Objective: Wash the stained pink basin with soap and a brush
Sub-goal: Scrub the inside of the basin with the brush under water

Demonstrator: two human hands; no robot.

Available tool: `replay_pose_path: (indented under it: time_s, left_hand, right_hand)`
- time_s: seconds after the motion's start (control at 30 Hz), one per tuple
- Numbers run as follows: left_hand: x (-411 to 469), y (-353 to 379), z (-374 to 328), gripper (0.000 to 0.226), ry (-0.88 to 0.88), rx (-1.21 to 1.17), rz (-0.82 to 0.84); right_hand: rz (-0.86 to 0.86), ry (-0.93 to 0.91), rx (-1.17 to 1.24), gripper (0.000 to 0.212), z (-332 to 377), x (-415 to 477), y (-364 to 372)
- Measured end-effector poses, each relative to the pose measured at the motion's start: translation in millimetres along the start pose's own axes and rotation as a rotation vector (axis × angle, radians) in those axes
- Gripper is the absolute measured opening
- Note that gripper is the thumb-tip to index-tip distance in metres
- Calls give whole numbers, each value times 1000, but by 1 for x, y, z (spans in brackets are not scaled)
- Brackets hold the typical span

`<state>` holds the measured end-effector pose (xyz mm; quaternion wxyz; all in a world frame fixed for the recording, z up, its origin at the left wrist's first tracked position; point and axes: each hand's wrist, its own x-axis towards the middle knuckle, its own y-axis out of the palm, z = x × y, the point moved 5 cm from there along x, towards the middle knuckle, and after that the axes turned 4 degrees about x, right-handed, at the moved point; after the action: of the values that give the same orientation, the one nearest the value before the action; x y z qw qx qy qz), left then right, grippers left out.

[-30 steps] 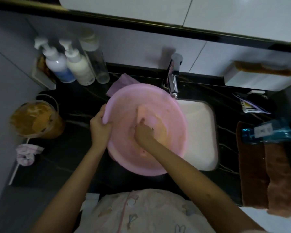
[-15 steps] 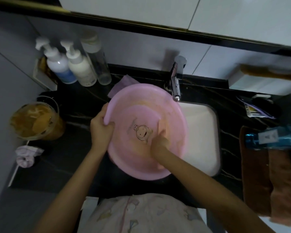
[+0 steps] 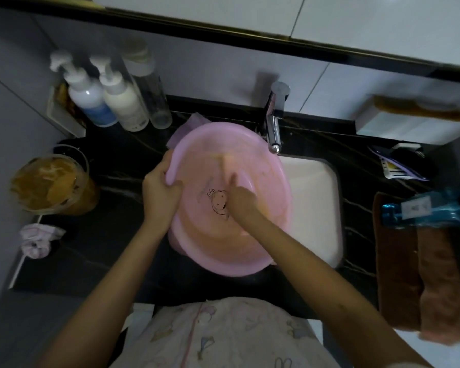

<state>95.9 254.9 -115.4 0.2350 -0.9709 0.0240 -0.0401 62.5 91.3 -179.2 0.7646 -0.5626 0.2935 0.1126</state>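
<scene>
Basin (image 3: 223, 243) — pink, stained orange inside — rests across the left edge of the white sink (image 3: 314, 208), just below the tap (image 3: 274, 128). The left hand (image 3: 160, 189) grips its left rim, fingers curled over the edge. The right hand (image 3: 242, 200) is down inside with the thumb raised; a blurred orange streak (image 3: 225, 163) lies just beyond it — whether those fingers hold anything cannot be told.

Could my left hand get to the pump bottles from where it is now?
Probably yes, once it lets go. The left hand grips the left rim of the basin; the pump bottles stand beyond it on the counter, with only bare counter between.
</scene>
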Motion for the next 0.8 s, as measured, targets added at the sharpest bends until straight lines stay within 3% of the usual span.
replay_pose_path:
  time_s: [0.13,0.2,0.27,0.4,0.47,0.53,0.67,0.73,0.8]
  left_hand:
    - [1,-3,-6,59,-1,-18,-18]
    - [2,-1,-9,59,-19,-33,-34]
    - [1,1,-9,59,-33,-40,-39]
    - [3,1,-16,62,-28,-6,-44]
    - [4,0,-23,61,-13,16,-38]
    - [8,-4,-31,59,6,52,-34]
    - [26,-15,-43,63,37,166,-26]
    - [30,-17,-47,66,42,201,-17]
    - [35,-17,-50,68,60,245,2]
  right_hand:
    - [58,55,-382,70,-48,-21,21]
    - [225,52,-508,62,-58,-47,36]
    - [396,26,-458,42,-58,-73,38]
    - [530,-242,140,40,-19,-104,18]
    - [561,-205,611,37,-11,-103,12]
    - [625,-170,755,32,-22,-95,14]
    - [670,-88,448,43,-83,-62,21]
    - [554,-30,284,48,-109,-36,9]
    - [418,-88,99,48,-121,-10,-10]
